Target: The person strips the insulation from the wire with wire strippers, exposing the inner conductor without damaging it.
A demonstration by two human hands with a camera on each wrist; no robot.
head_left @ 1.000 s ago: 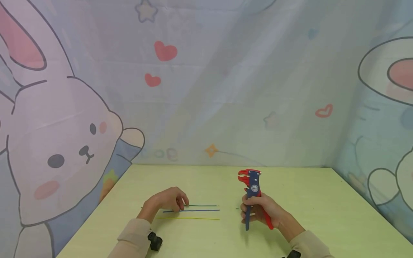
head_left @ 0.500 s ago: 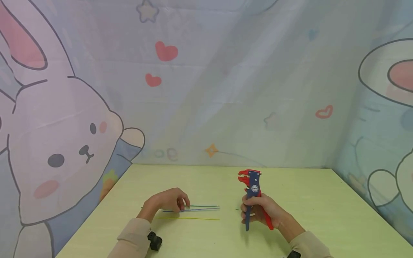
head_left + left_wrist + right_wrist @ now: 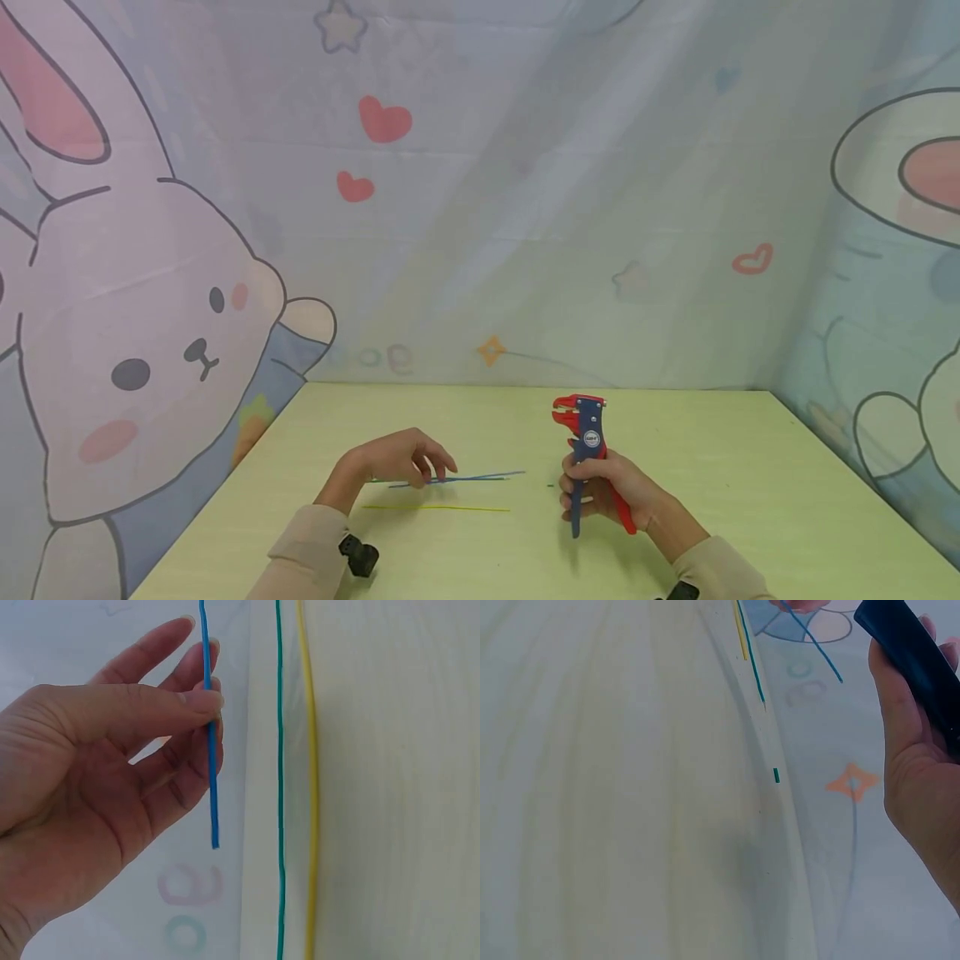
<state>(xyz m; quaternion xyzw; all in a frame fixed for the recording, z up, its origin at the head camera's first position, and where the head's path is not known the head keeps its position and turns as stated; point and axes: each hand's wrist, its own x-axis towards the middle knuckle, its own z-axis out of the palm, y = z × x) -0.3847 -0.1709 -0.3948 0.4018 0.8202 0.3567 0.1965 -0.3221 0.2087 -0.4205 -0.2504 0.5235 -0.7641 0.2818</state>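
My left hand pinches a thin blue wire between thumb and fingertips, raised over the table. The wire's short end points down in the left wrist view; its longer part reaches right in the head view. A green wire and a yellow wire lie side by side below that hand. My right hand grips a wire stripper by its blue and red handles, held upright with the red jaws at the top, parted and facing left. In the right wrist view only a dark handle shows.
A tiny green piece of insulation lies on the pale yellow table, just left of the right hand. A printed cloth backdrop stands along the table's far edge and sides.
The left hand has lifted the blue wire off the table and moved slightly right and away with it, so it now crosses over the green wire. The right hand and stripper hold still.
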